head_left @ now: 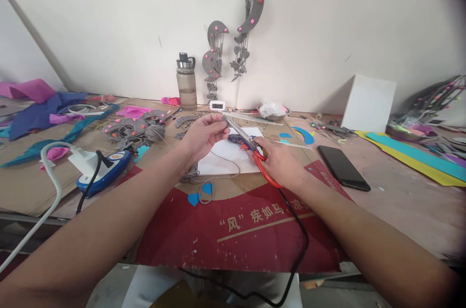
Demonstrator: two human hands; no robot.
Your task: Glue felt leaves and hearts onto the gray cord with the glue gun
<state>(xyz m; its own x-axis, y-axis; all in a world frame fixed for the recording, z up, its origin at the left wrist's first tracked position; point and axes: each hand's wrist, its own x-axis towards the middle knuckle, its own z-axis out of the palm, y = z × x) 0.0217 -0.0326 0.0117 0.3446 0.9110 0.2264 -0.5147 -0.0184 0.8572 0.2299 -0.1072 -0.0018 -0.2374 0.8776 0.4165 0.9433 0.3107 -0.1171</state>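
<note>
Near the middle of the tabletop [400, 215], a person's left fingers [214, 127] pinch a small grey piece [224, 120], its details unclear. The right hand [280, 161], fingers curled around red handles, holds scissors [240, 130] pointing at it, above white paper [214, 164]. Red cardboard [233, 252] reaches the front edge; a wide tabletop stretch separates the phone [343, 168] from the right front edge.

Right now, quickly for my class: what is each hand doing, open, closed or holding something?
Left hand: closed in a pinch; what it grips is too small to tell.
Right hand: closed, holding scissors.
</note>
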